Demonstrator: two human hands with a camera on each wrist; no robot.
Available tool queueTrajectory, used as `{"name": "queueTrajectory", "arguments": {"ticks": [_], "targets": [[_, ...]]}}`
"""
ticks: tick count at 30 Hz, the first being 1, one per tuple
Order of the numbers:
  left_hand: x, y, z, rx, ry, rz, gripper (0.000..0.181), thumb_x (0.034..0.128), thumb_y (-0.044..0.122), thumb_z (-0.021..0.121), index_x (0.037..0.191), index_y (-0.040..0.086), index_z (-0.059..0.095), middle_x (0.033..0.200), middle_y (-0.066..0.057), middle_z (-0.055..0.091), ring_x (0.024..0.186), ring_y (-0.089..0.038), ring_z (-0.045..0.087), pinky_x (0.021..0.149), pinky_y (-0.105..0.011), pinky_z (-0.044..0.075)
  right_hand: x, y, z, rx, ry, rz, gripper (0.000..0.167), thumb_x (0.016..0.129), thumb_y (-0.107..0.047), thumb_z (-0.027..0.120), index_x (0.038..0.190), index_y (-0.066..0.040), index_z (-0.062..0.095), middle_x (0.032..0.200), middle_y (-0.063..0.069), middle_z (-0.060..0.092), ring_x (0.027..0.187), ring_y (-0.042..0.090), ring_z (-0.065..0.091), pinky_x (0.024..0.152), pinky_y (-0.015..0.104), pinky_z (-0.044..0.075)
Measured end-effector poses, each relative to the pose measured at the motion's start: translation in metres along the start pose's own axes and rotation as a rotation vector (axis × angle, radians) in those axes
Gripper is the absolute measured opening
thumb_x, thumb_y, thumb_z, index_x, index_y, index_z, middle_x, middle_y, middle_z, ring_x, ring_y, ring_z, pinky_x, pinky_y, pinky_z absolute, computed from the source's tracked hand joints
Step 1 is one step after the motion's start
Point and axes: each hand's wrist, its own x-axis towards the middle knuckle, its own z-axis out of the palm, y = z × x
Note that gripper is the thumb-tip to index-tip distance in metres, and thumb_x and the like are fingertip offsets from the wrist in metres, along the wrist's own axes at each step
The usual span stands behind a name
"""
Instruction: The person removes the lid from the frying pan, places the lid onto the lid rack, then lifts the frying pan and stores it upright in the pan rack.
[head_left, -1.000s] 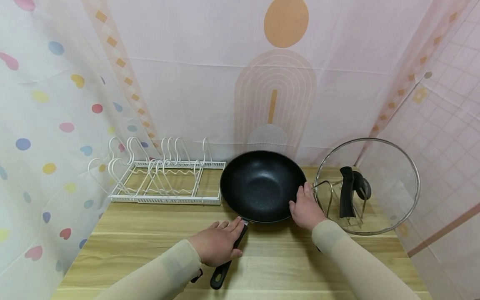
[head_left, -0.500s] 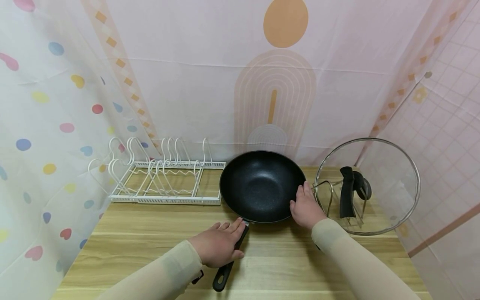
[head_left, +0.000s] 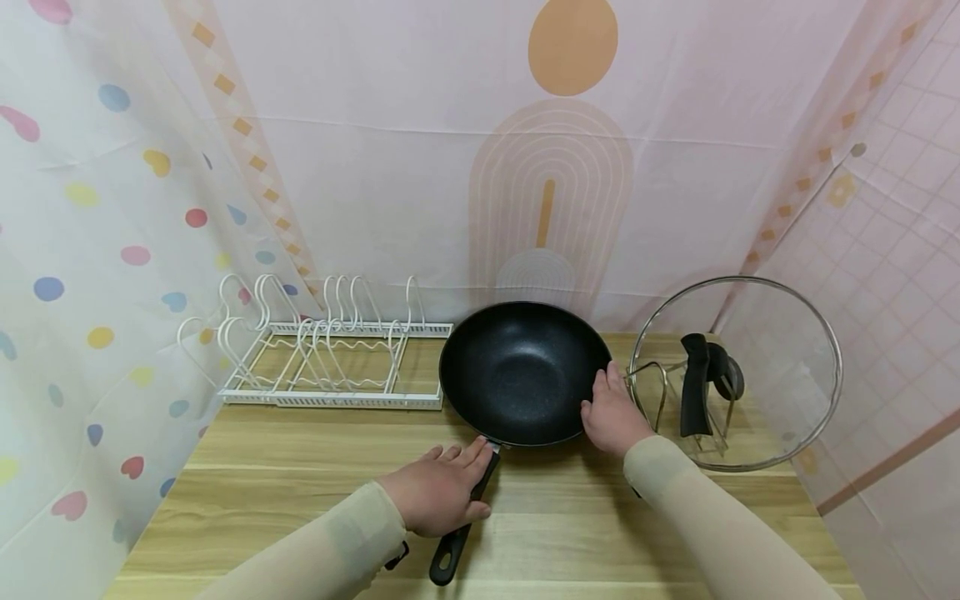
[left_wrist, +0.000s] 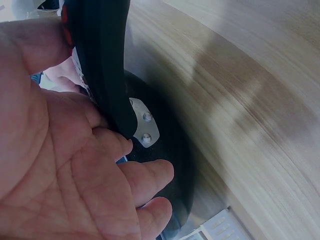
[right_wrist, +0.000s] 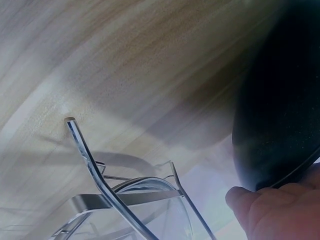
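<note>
Head view: the black handle of the round black pan has edged rightward, likely fine positioning; straight-fingered, ungripping, left hand touches it, right hand the pan's right side.

The cream-sleeved forearms slanted inward, the bare left hand palm-down with thumb apart, the bare right hand with fingers forward.

We see wood-grain tabletop w/ light & dark streaks, pale pink hanging cloth at back w/ arch & orange oval prints, multicol. spotted cloth on L, pink grid-patterned wall covering on R, soft shadows.
</note>
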Motion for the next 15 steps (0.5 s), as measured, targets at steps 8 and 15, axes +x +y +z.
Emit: {"name": "queueTrajectory", "arguments": {"ticks": [8,15], "targets": [[0.0009,0.0009,0.002,0.013,0.011,0.007,0.08,0.1058,0.056,0.054,0.167,0.011,0.028,0.176,-0.008,0.022,0.155,-0.038,0.038,0.126,-0.057,0.032,0.0017,0.0013,-0.001,-0.002,0.004,-0.008,0.068,0.111,-0.02,0.043,0.159,0.019,0.015,0.17,0.036,-0.004,0.161,0.048,-0.001,0.13,0.058,0.019],[0.0011,0.0006,0.0034,0.014,0.015,0.014,0.079,0.1059,0.056,0.054,0.167,0.012,0.028,0.176,-0.008,0.022,0.155,-0.037,0.039,0.126,-0.057,0.032,-0.0039,-0.0024,-0.0023,0.031,0.0,0.025,0.071,0.112,-0.023,0.043,0.16,0.018,0.01,0.17,0.036,-0.011,0.161,0.048,-0.002,0.129,0.059,0.02]]}}
